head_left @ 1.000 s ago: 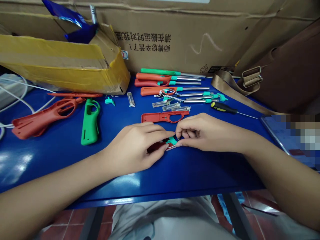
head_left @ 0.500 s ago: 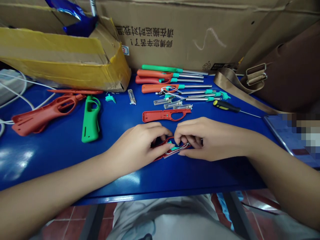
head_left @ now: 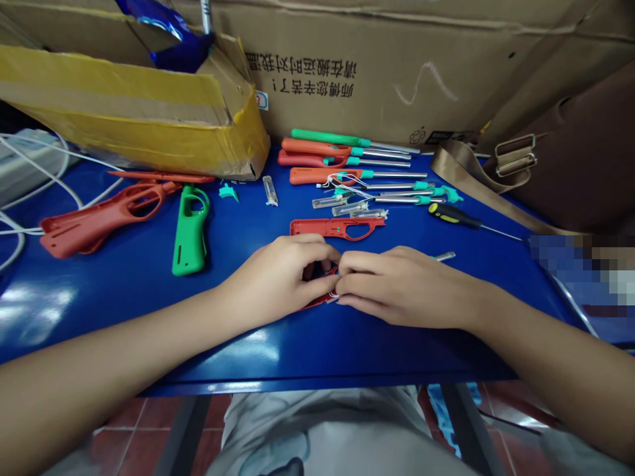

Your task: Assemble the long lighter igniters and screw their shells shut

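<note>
My left hand (head_left: 292,272) grips a red lighter casing half (head_left: 317,303) low over the blue table, thumb and fingers closed around it. Against that casing, my right hand (head_left: 381,284) is closed, its fingertips pressed together close to the left thumb. White wires (head_left: 334,293) run under those fingertips; what they pinch is hidden. Past the right knuckles pokes the end of a metal tube (head_left: 446,256) with a bit of teal; whether it is held cannot be told. Just beyond the hands lies another red casing half (head_left: 322,228).
Behind are lighters with metal tubes (head_left: 347,158), clear fuel tanks (head_left: 350,208) and a screwdriver (head_left: 454,215). Red casings (head_left: 106,221) and a green casing (head_left: 189,241) lie left. A taped carton (head_left: 198,132), brown strap (head_left: 461,165) and tablet-like device (head_left: 570,291) border the table (head_left: 238,360).
My right hand has closed its fingers and shifted toward my left thumb, covering the teal part inside the casing. The metal tube end now shows behind it. The view has shifted slightly.
</note>
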Demonstrator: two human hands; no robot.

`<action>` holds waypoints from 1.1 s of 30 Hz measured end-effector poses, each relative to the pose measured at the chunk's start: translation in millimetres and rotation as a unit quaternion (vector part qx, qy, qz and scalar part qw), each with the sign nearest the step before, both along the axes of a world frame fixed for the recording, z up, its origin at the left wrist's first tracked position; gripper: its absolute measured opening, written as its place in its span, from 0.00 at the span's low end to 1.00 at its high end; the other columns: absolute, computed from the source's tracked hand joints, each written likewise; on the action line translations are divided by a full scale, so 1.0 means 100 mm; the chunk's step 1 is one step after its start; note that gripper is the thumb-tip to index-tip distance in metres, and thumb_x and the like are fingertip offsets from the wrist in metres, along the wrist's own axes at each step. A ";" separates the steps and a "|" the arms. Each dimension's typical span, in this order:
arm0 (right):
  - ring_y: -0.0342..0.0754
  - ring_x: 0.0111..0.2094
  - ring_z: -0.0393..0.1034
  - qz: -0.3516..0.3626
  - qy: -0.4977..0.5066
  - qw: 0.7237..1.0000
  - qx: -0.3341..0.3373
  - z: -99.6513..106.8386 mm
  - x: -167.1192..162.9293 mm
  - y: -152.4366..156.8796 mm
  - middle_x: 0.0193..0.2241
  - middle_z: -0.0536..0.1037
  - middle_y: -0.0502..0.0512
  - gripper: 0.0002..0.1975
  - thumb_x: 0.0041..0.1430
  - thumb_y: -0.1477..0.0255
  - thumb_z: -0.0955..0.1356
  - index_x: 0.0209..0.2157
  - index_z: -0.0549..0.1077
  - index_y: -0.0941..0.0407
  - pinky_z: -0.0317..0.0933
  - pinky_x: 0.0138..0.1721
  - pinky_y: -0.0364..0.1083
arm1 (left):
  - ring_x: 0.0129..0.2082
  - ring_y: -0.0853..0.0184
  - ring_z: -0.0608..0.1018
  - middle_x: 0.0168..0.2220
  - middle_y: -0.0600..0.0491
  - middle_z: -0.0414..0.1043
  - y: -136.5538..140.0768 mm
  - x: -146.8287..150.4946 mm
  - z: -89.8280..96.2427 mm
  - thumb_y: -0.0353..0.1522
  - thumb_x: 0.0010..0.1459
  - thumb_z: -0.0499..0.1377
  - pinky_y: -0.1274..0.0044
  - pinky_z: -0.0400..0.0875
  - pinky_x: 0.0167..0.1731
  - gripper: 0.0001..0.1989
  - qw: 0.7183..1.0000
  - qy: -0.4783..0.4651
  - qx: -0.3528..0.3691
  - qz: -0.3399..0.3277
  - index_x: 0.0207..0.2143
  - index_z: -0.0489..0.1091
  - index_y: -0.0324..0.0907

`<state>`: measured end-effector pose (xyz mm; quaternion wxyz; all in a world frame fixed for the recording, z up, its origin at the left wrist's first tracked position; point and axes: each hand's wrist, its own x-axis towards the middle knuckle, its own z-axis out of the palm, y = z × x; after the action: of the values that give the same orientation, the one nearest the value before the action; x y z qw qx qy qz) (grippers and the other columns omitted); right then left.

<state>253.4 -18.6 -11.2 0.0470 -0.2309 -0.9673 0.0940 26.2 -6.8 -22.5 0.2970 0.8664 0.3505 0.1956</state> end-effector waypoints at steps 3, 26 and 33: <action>0.46 0.37 0.71 -0.011 0.036 0.998 -0.048 0.01 0.01 0.01 0.41 0.77 0.53 0.09 0.72 0.71 0.62 0.43 0.73 0.55 0.58 0.32 0.45 | 0.32 0.70 0.76 0.34 0.55 0.76 0.01 0.00 0.00 0.29 0.61 0.64 0.79 0.66 0.33 0.01 1.000 -0.006 0.000 -0.001 0.36 0.76 0.40; 0.39 0.28 0.64 -0.099 0.116 0.949 -0.277 0.15 0.15 0.15 0.28 0.70 0.45 0.09 0.59 0.80 0.68 0.40 0.72 0.55 0.59 0.30 0.39 | 0.34 0.69 0.75 0.40 0.53 0.74 -0.05 -0.01 -0.02 0.40 0.63 0.64 0.77 0.70 0.33 0.13 0.999 0.026 0.033 -0.014 0.47 0.79 0.45; 0.39 0.27 0.65 -0.081 0.093 0.962 -0.243 0.18 0.18 0.16 0.29 0.73 0.48 0.04 0.62 0.77 0.68 0.35 0.75 0.56 0.59 0.30 0.40 | 0.31 0.70 0.75 0.39 0.52 0.74 -0.04 0.00 0.00 0.36 0.61 0.65 0.78 0.69 0.32 0.12 1.000 0.003 -0.015 -0.003 0.47 0.79 0.45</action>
<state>271.6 -2.1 6.9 0.0865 -0.3033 -0.8847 0.3432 26.4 -11.1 -22.5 0.3095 0.8634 0.3516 0.1873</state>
